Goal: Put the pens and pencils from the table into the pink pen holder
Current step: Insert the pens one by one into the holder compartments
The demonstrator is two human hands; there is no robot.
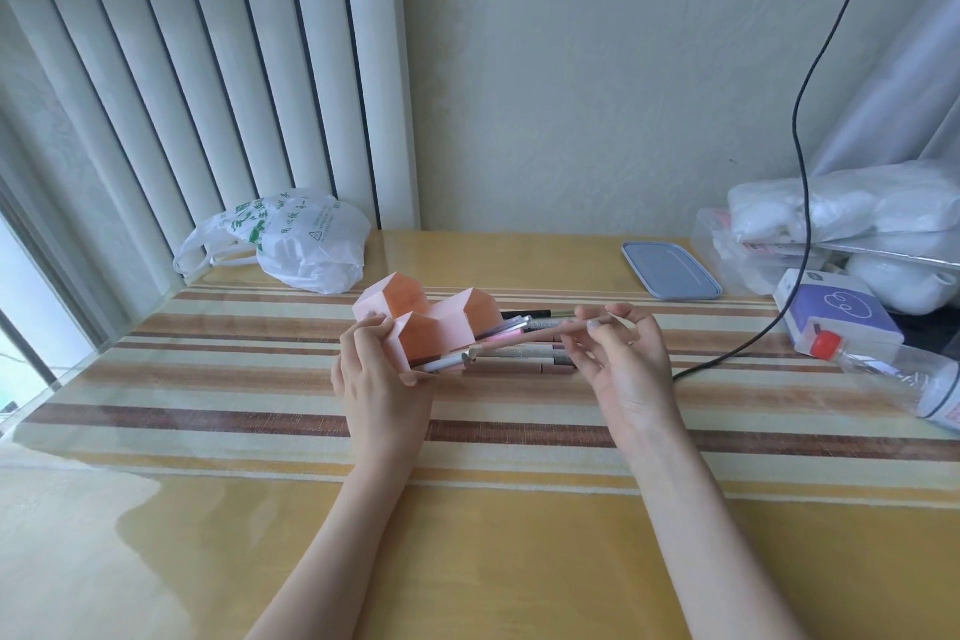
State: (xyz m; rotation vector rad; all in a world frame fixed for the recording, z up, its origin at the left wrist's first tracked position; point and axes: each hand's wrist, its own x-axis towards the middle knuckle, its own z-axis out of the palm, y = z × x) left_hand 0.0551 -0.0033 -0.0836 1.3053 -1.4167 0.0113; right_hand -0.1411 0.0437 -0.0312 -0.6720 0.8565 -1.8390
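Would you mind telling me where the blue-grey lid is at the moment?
The blue-grey lid lies flat at the far right of the table, beyond the pink pen holder, just left of the clear plastic boxes.

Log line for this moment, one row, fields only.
left hand: steadying pink pen holder | right hand: grip on pink pencil, aimed at holder | pens: several on table

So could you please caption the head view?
Left hand steadies the tipped holder while right hand slides in a pencil.
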